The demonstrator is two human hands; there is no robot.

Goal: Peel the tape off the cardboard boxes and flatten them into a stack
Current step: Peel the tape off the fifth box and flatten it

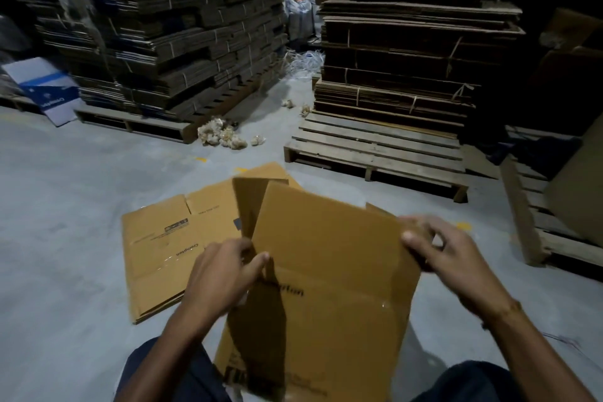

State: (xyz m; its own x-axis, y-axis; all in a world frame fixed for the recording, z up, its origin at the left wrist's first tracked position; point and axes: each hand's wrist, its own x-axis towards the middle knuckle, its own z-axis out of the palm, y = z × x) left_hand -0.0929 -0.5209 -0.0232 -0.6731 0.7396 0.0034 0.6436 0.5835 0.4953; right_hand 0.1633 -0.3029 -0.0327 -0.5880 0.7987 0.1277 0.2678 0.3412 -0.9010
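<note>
A brown cardboard box (329,258) with dark printed lettering stands between my knees, tilted away from me, its top flaps raised. My left hand (225,274) grips its left edge, thumb on the near face. My right hand (447,248) grips its right edge at the fold of the upper flap. Clear tape glints on the box's face near the right fold. Behind it, on the grey floor, lies a stack of flattened brown boxes (163,248), printed side up.
Crumpled balls of peeled tape (225,135) lie on the floor ahead. Pallets loaded with bundled flat cardboard rise at the back left (169,52) and back right (404,68). A half-bare wooden pallet (378,150) sits in front; another pallet (528,215) leans at the right.
</note>
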